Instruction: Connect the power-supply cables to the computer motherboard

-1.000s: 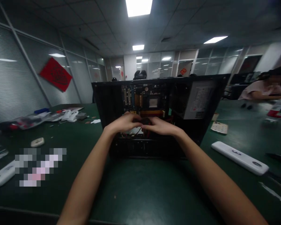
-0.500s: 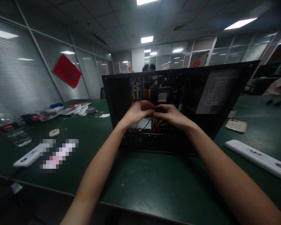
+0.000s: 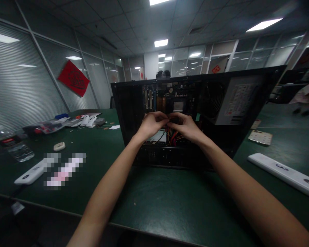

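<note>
An open black computer case stands on the green table, its inside facing me. My left hand and my right hand meet inside it, thumbs and fingers curled together in a pinch. What lies between the fingertips is too small and dark to make out. Red, yellow and black cables hang just below the fingers. Behind and above my hands is the motherboard, with pale slots and a square silver chip. A labelled power supply fills the case's upper right.
On the left are a water bottle, a white power strip, a small beige object and a pile of bags and parts. To the right lie another white strip and a cream panel. A person's sleeve shows far right.
My right hand has shifted slightly left and its wrist has turned a little. My left hand stays almost in place, and the fingertips still meet over the cables.
</note>
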Tool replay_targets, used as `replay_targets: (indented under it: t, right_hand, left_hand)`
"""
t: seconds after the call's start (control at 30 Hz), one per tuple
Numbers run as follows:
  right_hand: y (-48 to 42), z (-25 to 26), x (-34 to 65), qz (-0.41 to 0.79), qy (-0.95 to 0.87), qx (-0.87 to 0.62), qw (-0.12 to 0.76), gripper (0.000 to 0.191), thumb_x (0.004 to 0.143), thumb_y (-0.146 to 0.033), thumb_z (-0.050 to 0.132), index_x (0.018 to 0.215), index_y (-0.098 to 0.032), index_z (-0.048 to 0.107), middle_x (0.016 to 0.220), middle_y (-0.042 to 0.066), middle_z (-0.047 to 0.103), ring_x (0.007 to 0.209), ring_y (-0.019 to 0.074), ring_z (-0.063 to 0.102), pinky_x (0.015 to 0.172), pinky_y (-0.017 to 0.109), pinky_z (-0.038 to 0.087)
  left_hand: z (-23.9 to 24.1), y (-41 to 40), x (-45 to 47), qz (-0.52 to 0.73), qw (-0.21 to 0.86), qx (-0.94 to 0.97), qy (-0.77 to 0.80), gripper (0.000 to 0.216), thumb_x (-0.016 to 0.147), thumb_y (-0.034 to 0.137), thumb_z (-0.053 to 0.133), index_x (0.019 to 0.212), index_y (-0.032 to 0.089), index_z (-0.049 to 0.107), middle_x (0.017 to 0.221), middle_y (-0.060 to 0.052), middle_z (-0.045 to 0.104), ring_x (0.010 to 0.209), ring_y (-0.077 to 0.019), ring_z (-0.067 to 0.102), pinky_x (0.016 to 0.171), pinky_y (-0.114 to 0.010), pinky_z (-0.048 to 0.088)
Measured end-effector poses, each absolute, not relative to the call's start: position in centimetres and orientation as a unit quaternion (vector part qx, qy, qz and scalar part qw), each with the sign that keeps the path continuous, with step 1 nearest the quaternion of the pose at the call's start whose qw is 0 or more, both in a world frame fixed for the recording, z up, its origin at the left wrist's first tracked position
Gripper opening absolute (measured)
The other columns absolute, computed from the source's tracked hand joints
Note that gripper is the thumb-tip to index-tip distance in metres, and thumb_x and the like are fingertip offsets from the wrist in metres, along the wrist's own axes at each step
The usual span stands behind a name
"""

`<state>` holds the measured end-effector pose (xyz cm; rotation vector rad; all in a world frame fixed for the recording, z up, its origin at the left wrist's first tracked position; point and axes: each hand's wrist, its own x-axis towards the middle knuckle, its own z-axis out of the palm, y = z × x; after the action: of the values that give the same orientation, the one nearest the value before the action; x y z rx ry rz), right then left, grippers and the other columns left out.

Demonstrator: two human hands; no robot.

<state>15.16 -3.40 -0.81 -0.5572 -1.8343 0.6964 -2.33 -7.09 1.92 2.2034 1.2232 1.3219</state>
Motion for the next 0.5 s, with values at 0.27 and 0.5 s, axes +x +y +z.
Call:
replay_targets:
  t: [0.27, 0.5]
  right_hand:
    - [-2.2, -2.7, 15.2, 0.257, -0.765, -0.274, 0.524, 0.029, 0.076, -0.023, 0.066, 0.104, -0.017, 0.069, 0.107, 0.008, 0.073, 0.104, 0.0239, 0.066, 0.099, 0.042, 0.047]
    - [-2.4, -2.9, 14.5, 0.251, -0.775, -0.283, 0.506, 0.027, 0.077, -0.018, 0.063, 0.103, -0.017, 0.07, 0.107, 0.007, 0.073, 0.104, 0.0238, 0.066, 0.097, 0.039, 0.048]
  left_hand:
    - [5.6, -18.7, -5.8, 0.297, 0.011, 0.811, 0.503, 0.027, 0.092, 0.039, 0.057, 0.094, 0.018, 0.073, 0.088, -0.003, 0.074, 0.076, -0.0165, 0.067, 0.069, -0.026, 0.05]
    - [2.8, -23.2, -26.4, 0.228, -0.137, 0.552, 0.79, 0.044, 0.098, 0.044, 0.034, 0.117, 0.017, 0.064, 0.115, 0.0, 0.069, 0.105, -0.0212, 0.063, 0.096, -0.034, 0.049]
